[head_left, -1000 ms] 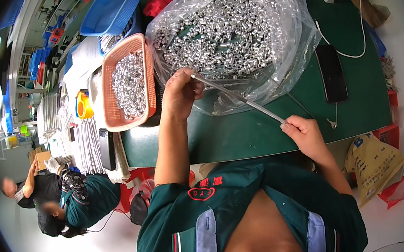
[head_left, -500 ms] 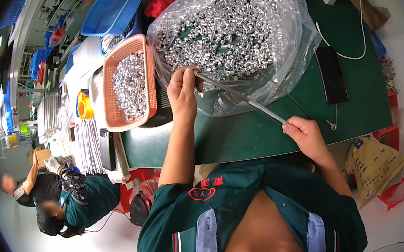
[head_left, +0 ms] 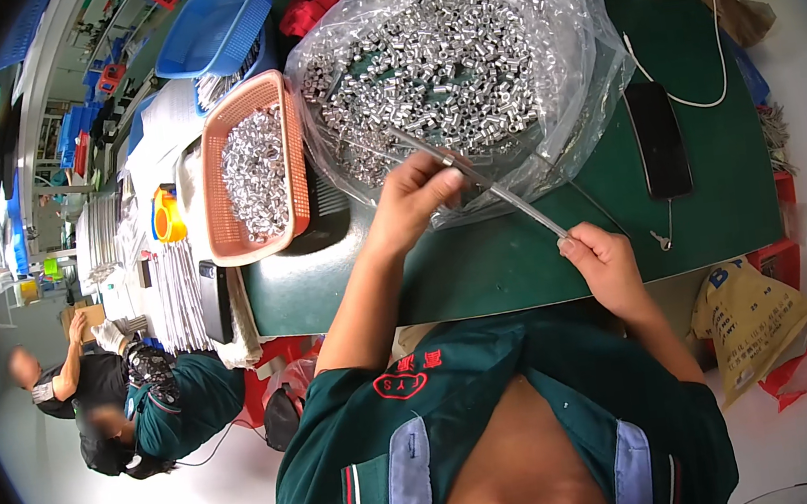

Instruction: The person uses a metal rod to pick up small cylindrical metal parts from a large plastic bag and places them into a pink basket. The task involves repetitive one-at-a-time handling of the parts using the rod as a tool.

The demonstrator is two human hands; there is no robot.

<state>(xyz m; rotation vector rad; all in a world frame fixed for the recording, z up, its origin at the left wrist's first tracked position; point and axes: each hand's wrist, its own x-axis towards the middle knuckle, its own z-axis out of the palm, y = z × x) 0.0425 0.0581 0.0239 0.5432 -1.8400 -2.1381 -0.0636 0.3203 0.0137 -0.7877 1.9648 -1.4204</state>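
A thin silvery rod slants across in front of me over the near edge of a clear plastic bag. Its lower right end is in my right hand, pinched between thumb and fingers. My left hand is closed around it farther up, and the rod's far tip sticks out beyond those fingers. Under that tip, the spread plastic bag holds a heap of short silvery metal sleeves. Left of the bag, an orange basket contains many small shiny metal pieces.
On the green table a black phone lies at right, near a white cable. Blue baskets stand at the back left. Bundled rods lie at left. Two people sit beyond them.
My left hand has slid down the rod toward my right hand, baring the rod's far end. The right hand stays nearly in place.
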